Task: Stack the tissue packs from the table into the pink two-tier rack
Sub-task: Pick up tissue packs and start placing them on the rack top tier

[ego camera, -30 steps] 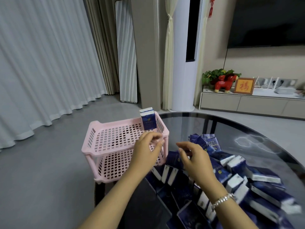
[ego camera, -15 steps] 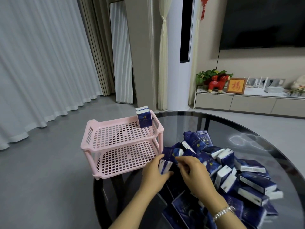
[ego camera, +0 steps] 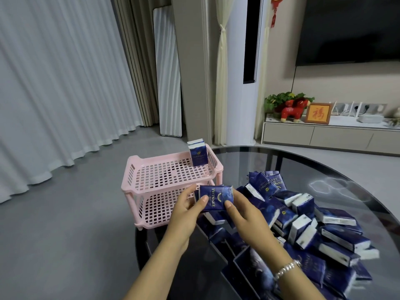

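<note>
Head view, the only one supplied. Both hands are raised together over the near edge of the table, a dark glass-topped round one. The left hand and right hand each pinch one end of a single navy tissue pack, thumbs on its printed face, fingers behind; the grip from both ends appears meant to square the pack before it is set down. The pack is held clear of the pile, just in front of the pink two-tier rack, roughly level with the gap between the tiers.

The rack stands at the left edge of the table. One standing pack is upright in the far right corner of the upper tier, against the wall (a sensible start for a row). The lower tier appears empty where it is visible.

The loose pile of packs lies to the right, jumbled and overlapping, so most of the work is judged outstanding. A bracelet sits on the right wrist.
</note>
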Tool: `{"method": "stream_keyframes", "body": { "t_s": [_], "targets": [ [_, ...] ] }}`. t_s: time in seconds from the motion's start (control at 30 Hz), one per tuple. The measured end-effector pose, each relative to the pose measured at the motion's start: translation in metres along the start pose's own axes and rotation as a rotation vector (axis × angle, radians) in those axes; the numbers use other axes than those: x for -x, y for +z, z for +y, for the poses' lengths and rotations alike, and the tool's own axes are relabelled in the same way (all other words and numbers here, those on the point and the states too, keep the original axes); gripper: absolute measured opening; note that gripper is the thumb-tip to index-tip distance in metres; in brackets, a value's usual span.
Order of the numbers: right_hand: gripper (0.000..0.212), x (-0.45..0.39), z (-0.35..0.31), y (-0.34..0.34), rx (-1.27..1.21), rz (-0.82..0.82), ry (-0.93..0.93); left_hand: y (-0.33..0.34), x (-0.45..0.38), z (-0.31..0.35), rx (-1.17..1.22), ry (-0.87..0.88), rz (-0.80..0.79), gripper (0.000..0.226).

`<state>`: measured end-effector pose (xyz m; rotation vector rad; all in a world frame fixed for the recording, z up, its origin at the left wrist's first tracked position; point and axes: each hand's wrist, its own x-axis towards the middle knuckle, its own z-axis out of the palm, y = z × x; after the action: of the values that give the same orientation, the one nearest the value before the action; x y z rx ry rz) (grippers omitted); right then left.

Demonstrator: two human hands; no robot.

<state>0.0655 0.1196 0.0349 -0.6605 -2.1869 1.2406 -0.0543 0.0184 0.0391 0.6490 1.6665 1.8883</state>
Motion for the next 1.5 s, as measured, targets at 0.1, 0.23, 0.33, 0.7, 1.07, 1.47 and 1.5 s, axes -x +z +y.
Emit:
{"method": "stream_keyframes", "body": {
  "t_s": [0.1, 0.23, 0.33, 0.7, 1.07, 1.47, 1.5],
  "targets": [
    [0.039, -0.002, -0.011, 0.002, -0.067, -0.019, -0.012, -0.001, 0.004, 0.002, -0.048, 0.036, -0.069, 0.04],
    [0.043, -0.007, -0.022, -0.002, -0.134, -0.046, -0.044, -0.004, 0.004, 0.007, -0.12, 0.061, -0.107, 0.048],
    [0.044, -0.017, -0.027, -0.008, -0.171, -0.103, -0.068, -0.008, -0.003, 0.016, -0.163, 0.063, -0.105, 0.046],
    [0.052, -0.087, -0.051, -0.023, -0.076, -0.148, -0.174, -0.007, -0.047, 0.053, -0.261, 0.174, -0.036, 0.037],
    [0.044, -0.167, -0.057, -0.004, 0.358, -0.163, -0.265, -0.011, -0.117, 0.047, -0.577, 0.178, 0.091, 0.036],
    [0.053, -0.177, -0.028, 0.005, 0.318, 0.002, -0.212, -0.008, -0.126, 0.033, -0.664, 0.193, 0.163, 0.043],
    [0.051, -0.175, -0.028, 0.005, 0.305, 0.007, -0.212, -0.007, -0.126, 0.033, -0.675, 0.204, 0.156, 0.046]
  ]
}}
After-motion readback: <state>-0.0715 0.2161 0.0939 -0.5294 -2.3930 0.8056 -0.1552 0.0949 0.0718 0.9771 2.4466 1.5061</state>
